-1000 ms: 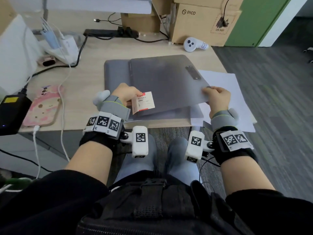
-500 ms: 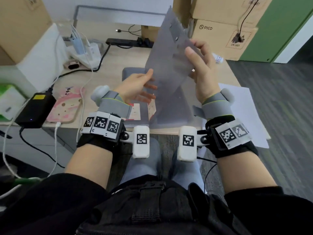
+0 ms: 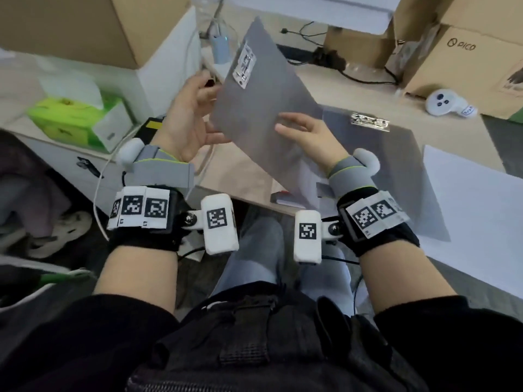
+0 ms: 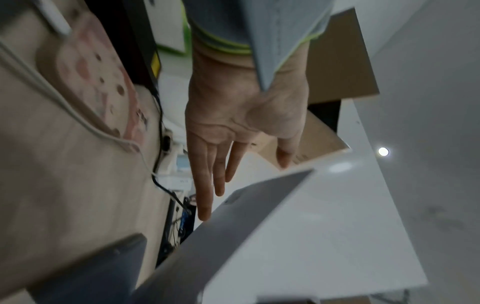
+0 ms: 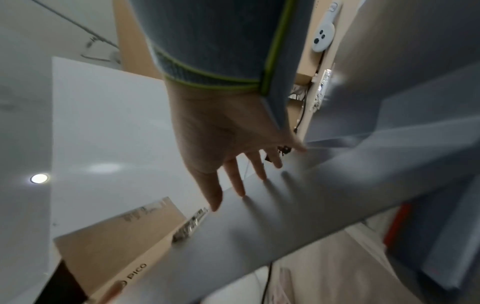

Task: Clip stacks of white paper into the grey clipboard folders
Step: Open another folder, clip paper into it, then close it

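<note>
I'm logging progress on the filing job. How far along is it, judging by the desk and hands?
Done: nothing visibly clipped yet. In hand: a grey clipboard folder is raised off the desk, tilted, between the left hand and right hand, both with straight fingers. Left: another folder lies flat with no paper under its clip, and the white paper lies loose beside it.

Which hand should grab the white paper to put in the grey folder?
Probably the right hand. The white paper lies on the desk on its side, while the left hand is on the far side of the raised grey folder.
</note>
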`<action>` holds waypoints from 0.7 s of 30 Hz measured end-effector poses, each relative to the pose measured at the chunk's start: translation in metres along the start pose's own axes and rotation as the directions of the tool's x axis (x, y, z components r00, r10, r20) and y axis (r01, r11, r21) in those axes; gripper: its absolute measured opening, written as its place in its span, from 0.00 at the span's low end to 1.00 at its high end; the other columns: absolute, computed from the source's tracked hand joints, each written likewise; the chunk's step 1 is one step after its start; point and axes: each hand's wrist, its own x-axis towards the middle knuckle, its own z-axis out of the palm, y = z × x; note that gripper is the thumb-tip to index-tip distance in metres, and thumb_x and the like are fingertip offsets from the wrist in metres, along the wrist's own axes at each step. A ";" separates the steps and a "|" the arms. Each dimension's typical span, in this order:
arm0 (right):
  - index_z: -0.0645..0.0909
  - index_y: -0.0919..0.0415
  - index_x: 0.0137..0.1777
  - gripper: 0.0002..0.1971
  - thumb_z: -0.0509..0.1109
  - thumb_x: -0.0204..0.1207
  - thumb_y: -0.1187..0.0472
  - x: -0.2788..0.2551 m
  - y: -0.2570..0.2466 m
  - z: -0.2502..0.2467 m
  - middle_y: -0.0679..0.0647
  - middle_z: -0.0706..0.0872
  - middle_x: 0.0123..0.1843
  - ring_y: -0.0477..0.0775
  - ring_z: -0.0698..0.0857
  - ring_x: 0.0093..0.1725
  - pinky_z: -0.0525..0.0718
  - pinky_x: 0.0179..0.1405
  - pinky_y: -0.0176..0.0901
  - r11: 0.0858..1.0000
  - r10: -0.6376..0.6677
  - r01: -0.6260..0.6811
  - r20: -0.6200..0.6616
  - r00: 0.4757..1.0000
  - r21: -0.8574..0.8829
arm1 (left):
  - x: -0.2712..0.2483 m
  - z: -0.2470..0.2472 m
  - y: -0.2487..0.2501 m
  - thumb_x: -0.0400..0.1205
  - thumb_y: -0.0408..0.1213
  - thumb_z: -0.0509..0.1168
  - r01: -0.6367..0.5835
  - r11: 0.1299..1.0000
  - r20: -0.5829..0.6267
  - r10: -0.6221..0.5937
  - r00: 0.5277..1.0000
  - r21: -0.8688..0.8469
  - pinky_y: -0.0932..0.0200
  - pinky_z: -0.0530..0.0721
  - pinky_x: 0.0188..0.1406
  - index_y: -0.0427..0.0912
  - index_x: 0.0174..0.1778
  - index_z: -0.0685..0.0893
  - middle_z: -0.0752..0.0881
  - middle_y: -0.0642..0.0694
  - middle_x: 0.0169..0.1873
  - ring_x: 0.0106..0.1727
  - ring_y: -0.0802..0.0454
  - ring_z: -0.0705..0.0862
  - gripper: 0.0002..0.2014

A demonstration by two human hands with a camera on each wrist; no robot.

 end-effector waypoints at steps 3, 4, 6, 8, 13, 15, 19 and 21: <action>0.75 0.59 0.73 0.25 0.72 0.75 0.57 0.016 0.017 0.016 0.54 0.78 0.70 0.51 0.77 0.67 0.76 0.52 0.23 0.988 0.112 -0.109 0.026 0.993 -0.112 | 0.002 -0.029 -0.014 0.79 0.51 0.58 0.090 0.995 -0.160 -0.097 0.982 -0.052 0.63 0.84 0.30 0.48 0.36 0.87 0.87 0.53 0.35 0.35 0.56 0.86 0.16; 0.74 0.58 0.73 0.27 0.73 0.74 0.55 0.022 0.023 0.018 0.55 0.76 0.74 0.52 0.76 0.72 0.75 0.65 0.31 0.981 0.141 -0.137 0.015 0.990 -0.138 | 0.001 -0.032 -0.019 0.77 0.50 0.61 0.117 0.993 -0.199 -0.115 0.973 -0.005 0.66 0.82 0.26 0.48 0.35 0.85 0.86 0.56 0.32 0.33 0.60 0.84 0.12; 0.74 0.56 0.74 0.30 0.75 0.71 0.51 0.030 0.030 0.025 0.55 0.73 0.78 0.55 0.72 0.77 0.69 0.79 0.48 0.961 0.189 -0.183 0.009 0.982 -0.206 | 0.002 -0.041 -0.031 0.77 0.45 0.65 0.180 0.980 -0.243 -0.155 0.958 0.083 0.70 0.78 0.19 0.47 0.37 0.82 0.86 0.58 0.25 0.25 0.66 0.82 0.07; 0.75 0.54 0.73 0.31 0.74 0.70 0.47 0.033 0.034 0.031 0.58 0.66 0.81 0.57 0.64 0.82 0.62 0.82 0.55 0.936 0.222 -0.209 0.015 0.975 -0.282 | 0.006 -0.046 -0.045 0.79 0.40 0.66 0.240 0.960 -0.281 -0.193 0.940 0.143 0.72 0.70 0.13 0.45 0.43 0.84 0.82 0.56 0.19 0.17 0.62 0.77 0.04; 0.76 0.49 0.71 0.32 0.74 0.67 0.43 0.031 0.033 0.035 0.59 0.57 0.84 0.58 0.56 0.84 0.59 0.83 0.56 0.921 0.277 -0.261 0.016 0.961 -0.288 | 0.012 -0.042 -0.049 0.77 0.30 0.65 0.240 0.950 -0.364 -0.155 0.918 0.201 0.75 0.63 0.15 0.45 0.40 0.83 0.77 0.53 0.20 0.20 0.60 0.72 0.06; 0.77 0.50 0.70 0.35 0.75 0.61 0.41 0.031 0.032 0.031 0.56 0.72 0.77 0.56 0.73 0.75 0.74 0.74 0.53 0.937 0.286 -0.282 -0.013 0.958 -0.207 | 0.016 -0.036 -0.044 0.77 0.28 0.64 0.194 0.957 -0.365 -0.106 0.925 0.214 0.77 0.66 0.14 0.45 0.38 0.82 0.77 0.57 0.13 0.14 0.63 0.73 0.07; 0.75 0.59 0.72 0.24 0.72 0.76 0.56 0.021 0.028 0.010 0.53 0.80 0.57 0.43 0.79 0.37 0.76 0.22 0.24 0.959 0.279 -0.281 -0.051 0.959 -0.030 | 0.029 -0.018 -0.039 0.74 0.31 0.66 0.104 0.951 -0.373 0.013 0.928 0.292 0.54 0.83 0.53 0.42 0.52 0.87 0.86 0.45 0.43 0.45 0.50 0.82 0.12; 0.76 0.61 0.71 0.21 0.70 0.78 0.58 0.012 0.027 -0.003 0.53 0.80 0.54 0.43 0.79 0.36 0.74 0.23 0.22 0.967 0.256 -0.256 -0.090 0.963 0.010 | 0.033 -0.001 -0.037 0.75 0.32 0.66 0.076 0.941 -0.381 0.058 0.923 0.329 0.54 0.83 0.56 0.41 0.55 0.86 0.85 0.43 0.46 0.49 0.49 0.82 0.13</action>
